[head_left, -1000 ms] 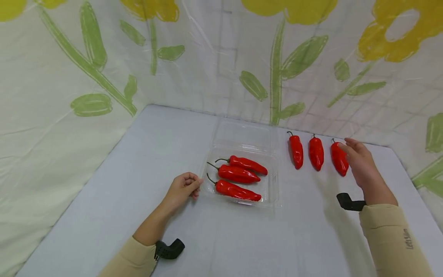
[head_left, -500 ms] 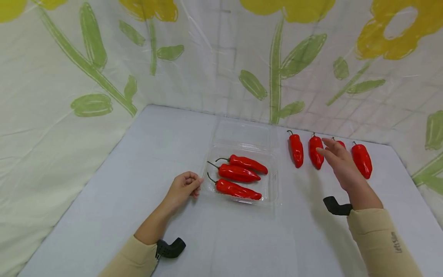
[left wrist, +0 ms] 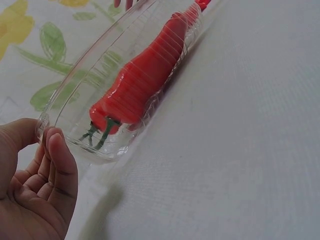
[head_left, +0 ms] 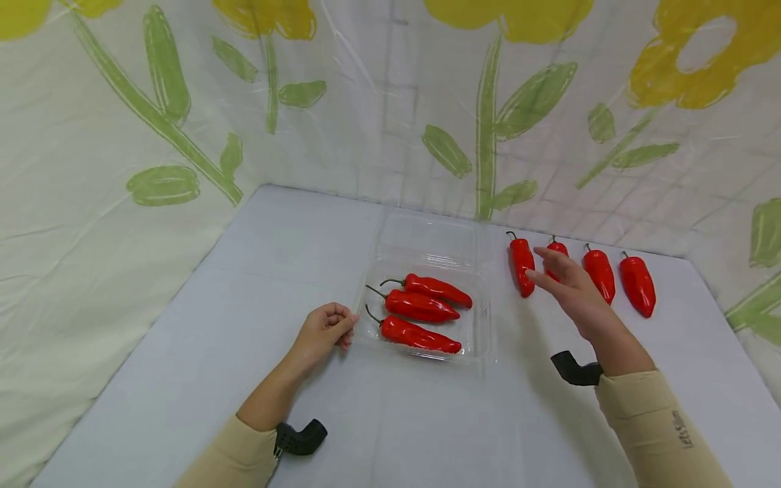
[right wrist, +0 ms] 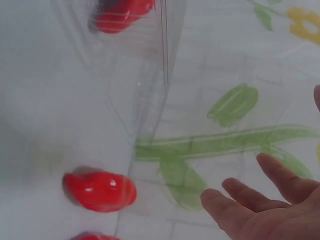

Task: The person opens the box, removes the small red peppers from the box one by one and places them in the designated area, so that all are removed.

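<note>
My left hand (head_left: 323, 332) pinches the left rim of a clear plastic clamshell box (head_left: 482, 339) between thumb and finger, as the left wrist view shows. The box stands on the table with its lid (head_left: 430, 237) folded back. Inside lie three red peppers (head_left: 421, 306), side by side, their stems pointing left. Over the row of loose red peppers on the right, my right hand (head_left: 576, 295) hovers with extended fingers and holds nothing. Its fingertips are nearest the leftmost loose pepper (head_left: 521, 261) and partly cover the second one (head_left: 556, 252).
Two more loose peppers, the third (head_left: 600, 271) and the rightmost (head_left: 638, 285), lie near the table's back edge. A flower-printed white curtain (head_left: 360, 135) hangs behind the white table (head_left: 427, 427). Each wrist carries a black camera mount (head_left: 302, 437).
My right hand has moved left along the row, from the third loose pepper towards the first. The rightmost pepper has come out from behind it. The left hand and box stay put.
</note>
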`<state>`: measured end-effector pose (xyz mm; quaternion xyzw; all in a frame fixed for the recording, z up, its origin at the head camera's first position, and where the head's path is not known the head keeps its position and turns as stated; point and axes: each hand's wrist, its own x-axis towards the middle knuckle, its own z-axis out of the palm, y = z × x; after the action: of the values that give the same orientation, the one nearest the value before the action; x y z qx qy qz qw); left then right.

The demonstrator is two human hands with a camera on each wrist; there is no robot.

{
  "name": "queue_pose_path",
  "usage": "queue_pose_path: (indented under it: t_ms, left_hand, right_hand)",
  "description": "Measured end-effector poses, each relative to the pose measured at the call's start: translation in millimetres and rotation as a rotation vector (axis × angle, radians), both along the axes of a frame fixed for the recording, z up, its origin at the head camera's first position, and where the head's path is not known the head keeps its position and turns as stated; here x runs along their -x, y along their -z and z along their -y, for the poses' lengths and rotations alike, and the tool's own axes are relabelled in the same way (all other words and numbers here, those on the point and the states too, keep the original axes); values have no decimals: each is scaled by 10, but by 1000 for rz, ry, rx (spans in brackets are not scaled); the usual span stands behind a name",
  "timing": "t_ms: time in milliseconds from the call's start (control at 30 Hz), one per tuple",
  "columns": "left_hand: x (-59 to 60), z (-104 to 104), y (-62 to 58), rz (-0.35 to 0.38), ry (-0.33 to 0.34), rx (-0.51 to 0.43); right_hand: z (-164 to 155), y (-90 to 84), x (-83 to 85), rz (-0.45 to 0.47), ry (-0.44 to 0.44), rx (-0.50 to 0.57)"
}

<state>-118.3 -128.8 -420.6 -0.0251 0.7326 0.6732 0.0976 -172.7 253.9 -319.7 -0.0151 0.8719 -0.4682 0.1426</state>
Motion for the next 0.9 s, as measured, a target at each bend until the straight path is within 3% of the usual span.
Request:
queue_pose_path:
  t_ms: [567, 900]
  left_hand:
    - [-4, 10, -2, -3, 5, 5]
    - [-10, 12, -16, -4, 10, -1]
  right_hand:
    - [355, -51, -38, -55, -112, -73]
    - [570, -24, 13, -82, -208, -40]
